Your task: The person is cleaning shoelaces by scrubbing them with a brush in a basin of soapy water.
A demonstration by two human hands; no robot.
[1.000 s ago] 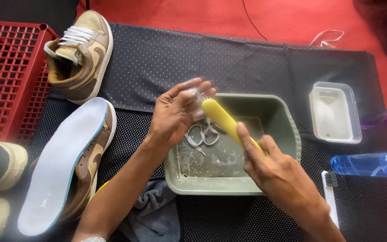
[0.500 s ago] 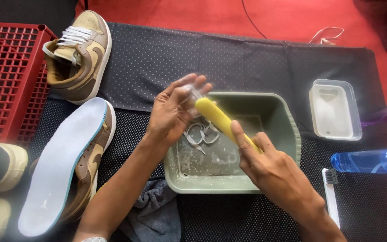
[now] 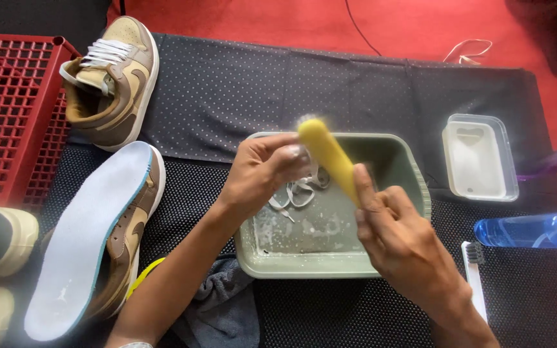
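Gripping a yellow brush (image 3: 327, 154) in our right hand (image 3: 400, 240), we pinch white laces (image 3: 301, 187) with the closed fingers of our left hand (image 3: 260, 173) over the green basin (image 3: 330, 261). Right of our hands lie a clear lidded box (image 3: 479, 158) and a blue spray bottle (image 3: 527, 231); left, a brown sneaker (image 3: 107, 71).

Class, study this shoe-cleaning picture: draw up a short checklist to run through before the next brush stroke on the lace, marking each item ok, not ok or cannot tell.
1. Left hand pinches the white shoelace over the green basin: ok.
2. Right hand grips the yellow brush by its handle: ok.
3. Bristles meet the lace: cannot tell, blurred.
4. Soapy water in the basin: ok.
5. Lace slack hangs inside the basin: ok.
6. Blue spray bottle lies apart from the basin: ok.
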